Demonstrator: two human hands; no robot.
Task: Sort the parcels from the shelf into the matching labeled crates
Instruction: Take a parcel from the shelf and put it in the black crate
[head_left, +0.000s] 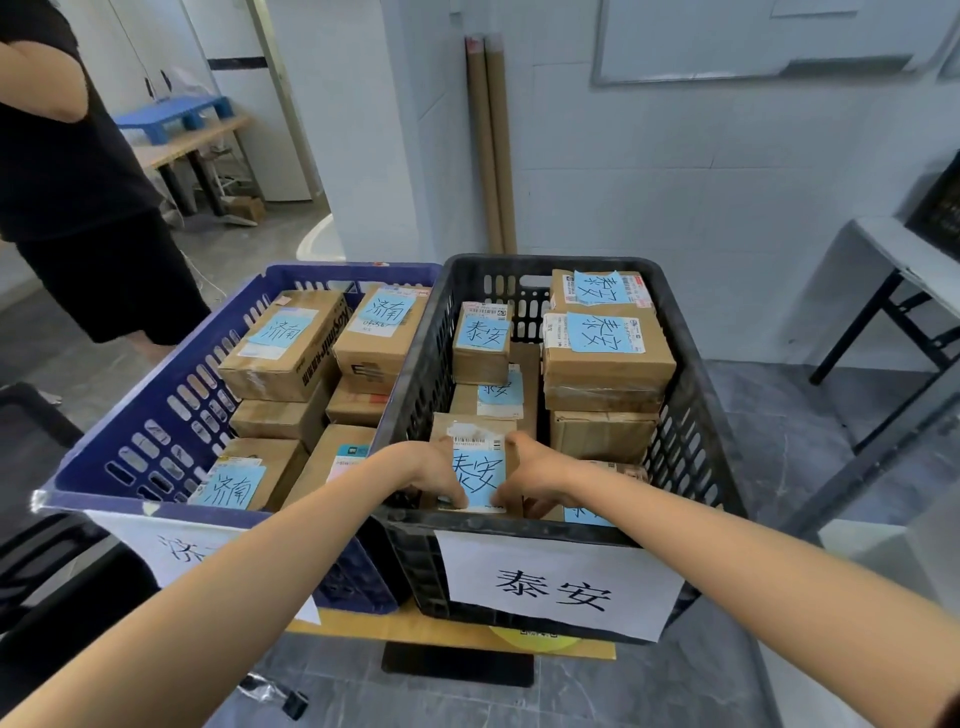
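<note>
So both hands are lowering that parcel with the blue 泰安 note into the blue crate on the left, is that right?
Not quite. In the head view, the left hand and right hand hold the parcel with the blue 泰安 note inside the black crate on the right, whose front sign also reads 泰安. The blue crate holds the parcels marked 济南.

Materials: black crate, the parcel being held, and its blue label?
Black slotted crate: likely moulded plastic, matte, perforated walls. Brown box parcel held by both hands: corrugated cardboard by the look, taped. Light blue handwritten label: seemingly paper, matte.
</note>
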